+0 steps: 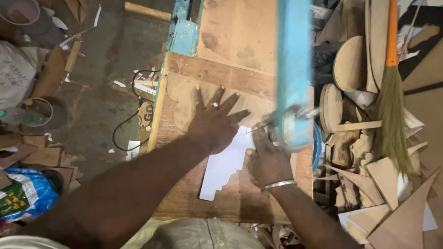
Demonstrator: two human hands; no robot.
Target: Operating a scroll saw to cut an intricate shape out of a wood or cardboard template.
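Note:
My left hand (pixel 213 121) lies flat with fingers spread on a thin brown board (pixel 184 99) with a scalloped edge, on a wooden saw table (pixel 230 203). A ring shows on one finger. My right hand (pixel 267 159), with a metal bangle at the wrist, presses down beside the saw's blade area under the blue arm (pixel 292 69). A white stepped paper template (pixel 224 166) lies on the board between my hands. The right hand's fingertips are partly hidden by the blurred saw head.
A blue saw frame (pixel 184 34) stands at the table's back. To the right lie several cut wooden shapes (pixel 350 62) and a broom with an orange handle (pixel 391 92). On the floor left are a black cable (pixel 124 129), scraps, a blue bag (pixel 23 193) and a bucket (pixel 39 113).

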